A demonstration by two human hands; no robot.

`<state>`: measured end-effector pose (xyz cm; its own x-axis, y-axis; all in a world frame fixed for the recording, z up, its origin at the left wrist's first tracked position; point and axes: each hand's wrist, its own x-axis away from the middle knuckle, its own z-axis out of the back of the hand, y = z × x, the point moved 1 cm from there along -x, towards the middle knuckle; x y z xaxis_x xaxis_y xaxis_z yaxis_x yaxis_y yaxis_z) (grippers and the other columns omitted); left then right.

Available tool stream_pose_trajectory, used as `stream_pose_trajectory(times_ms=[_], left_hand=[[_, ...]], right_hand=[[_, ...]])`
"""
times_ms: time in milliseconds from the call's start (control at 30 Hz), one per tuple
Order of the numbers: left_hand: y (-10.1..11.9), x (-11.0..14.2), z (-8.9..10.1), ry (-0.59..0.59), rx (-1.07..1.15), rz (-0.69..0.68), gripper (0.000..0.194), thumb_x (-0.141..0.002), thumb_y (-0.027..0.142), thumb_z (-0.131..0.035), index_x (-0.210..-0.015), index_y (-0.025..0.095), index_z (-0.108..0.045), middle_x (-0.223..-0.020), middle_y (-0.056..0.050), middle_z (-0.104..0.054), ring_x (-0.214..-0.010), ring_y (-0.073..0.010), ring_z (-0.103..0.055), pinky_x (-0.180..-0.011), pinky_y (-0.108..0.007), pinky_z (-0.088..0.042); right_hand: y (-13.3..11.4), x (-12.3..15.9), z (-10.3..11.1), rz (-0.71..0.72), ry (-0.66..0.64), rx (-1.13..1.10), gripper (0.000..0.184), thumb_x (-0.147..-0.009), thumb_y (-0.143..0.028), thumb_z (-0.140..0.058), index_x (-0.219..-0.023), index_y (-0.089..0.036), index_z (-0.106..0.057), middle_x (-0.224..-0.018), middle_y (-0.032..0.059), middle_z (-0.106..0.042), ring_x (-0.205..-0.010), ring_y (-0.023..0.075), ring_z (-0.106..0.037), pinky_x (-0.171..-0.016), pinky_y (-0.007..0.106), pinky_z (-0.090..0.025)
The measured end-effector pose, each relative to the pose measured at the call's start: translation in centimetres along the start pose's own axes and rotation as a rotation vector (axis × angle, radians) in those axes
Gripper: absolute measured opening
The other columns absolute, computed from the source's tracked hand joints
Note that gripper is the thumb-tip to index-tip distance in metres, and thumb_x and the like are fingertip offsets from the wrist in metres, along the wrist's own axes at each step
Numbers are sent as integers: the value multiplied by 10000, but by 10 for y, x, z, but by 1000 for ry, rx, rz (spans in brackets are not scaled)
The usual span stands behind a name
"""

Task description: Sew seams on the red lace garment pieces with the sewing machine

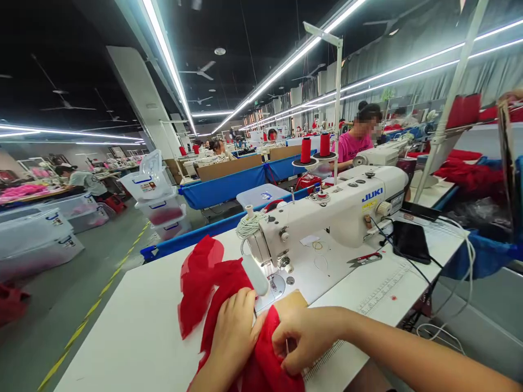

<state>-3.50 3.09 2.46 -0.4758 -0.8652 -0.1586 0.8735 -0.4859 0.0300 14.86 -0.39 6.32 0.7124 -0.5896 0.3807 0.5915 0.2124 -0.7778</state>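
Observation:
Red fabric (204, 283) lies bunched on the white sewing table (147, 326) in front of a white JUKI sewing machine (339, 212). My left hand (232, 332) rests on the fabric just before the needle area, fingers curled over the cloth. My right hand (306, 337) pinches the red fabric at its near edge, fingers closed on a fold. Cloth runs from both hands up to the presser foot (272, 280).
Two red thread cones (314, 147) stand behind the machine. Small snips (365, 258) and a black phone (411, 242) lie on the table to the right. Stacked clear plastic bins (157, 198) stand in the aisle at left. A person in pink (355, 144) sits at another machine.

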Motion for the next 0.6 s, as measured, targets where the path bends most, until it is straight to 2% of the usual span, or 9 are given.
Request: stream_pose_trajectory(times_ms=[67, 133, 200, 300, 367, 433, 500, 600], left_hand=[[1, 2, 2, -16, 44, 10, 339, -904, 285, -452, -1199, 191, -590, -1206, -137, -596, -1159, -309, -536, -1040, -539, -368], [4, 3, 8, -32, 169, 111, 369, -875, 251, -464, -1216, 172, -579, -1271, -164, -557, -1226, -344, -469, -1076, -598, -276], [7, 3, 14, -61, 347, 228, 318, -875, 203, -415, -1126, 144, -600, -1254, -190, -542, -1202, -348, -466, -1044, -560, -299], [9, 1, 18, -169, 527, 276, 342, -948, 306, -306, -925, 160, -615, -985, -133, -617, -1008, -282, -569, -924, -420, -411], [10, 0, 20, -271, 706, 235, 460, -971, 431, -247, -845, 175, -608, -858, -78, -623, -866, -224, -591, -810, -328, -449], [12, 2, 23, -357, 870, 179, 522, -946, 547, -257, -826, 173, -600, -795, -43, -607, -751, -182, -565, -690, -274, -440], [14, 3, 25, -417, 982, 142, 546, -895, 641, -338, -802, 162, -582, -724, -19, -567, -657, -153, -510, -600, -248, -397], [16, 7, 26, -577, 1291, 131, 566, -793, 697, -564, -791, 132, -603, -697, -20, -571, -637, -139, -505, -608, -237, -395]], right_hand=[[-4, 9, -13, 59, 32, -26, 117, -726, -148, -667, -749, -194, -561, -659, -83, -530, -637, 77, -522, -571, 159, -381], [-4, 18, -27, 89, 156, -57, 93, -735, -152, -634, -730, -190, -549, -671, -68, -538, -644, 88, -527, -567, 175, -370], [2, 26, -39, 60, 367, -101, 74, -752, -151, -574, -727, -190, -517, -681, -47, -549, -633, 102, -510, -555, 201, -346], [17, 32, -53, 52, 574, -237, 87, -819, -217, -514, -754, -202, -458, -693, -26, -533, -632, 120, -463, -574, 238, -332], [26, 33, -59, 120, 626, -336, 156, -865, -312, -502, -769, -212, -430, -700, -26, -484, -648, 130, -427, -596, 254, -328], [31, 34, -61, 183, 665, -406, 230, -895, -407, -491, -783, -216, -427, -715, -25, -444, -666, 139, -402, -611, 266, -323], [33, 37, -59, 219, 690, -469, 286, -903, -477, -502, -807, -213, -449, -740, -16, -446, -689, 146, -409, -629, 272, -333], [30, 43, -52, 262, 691, -595, 327, -886, -523, -566, -844, -205, -505, -785, -3, -487, -724, 145, -439, -657, 267, -357]])
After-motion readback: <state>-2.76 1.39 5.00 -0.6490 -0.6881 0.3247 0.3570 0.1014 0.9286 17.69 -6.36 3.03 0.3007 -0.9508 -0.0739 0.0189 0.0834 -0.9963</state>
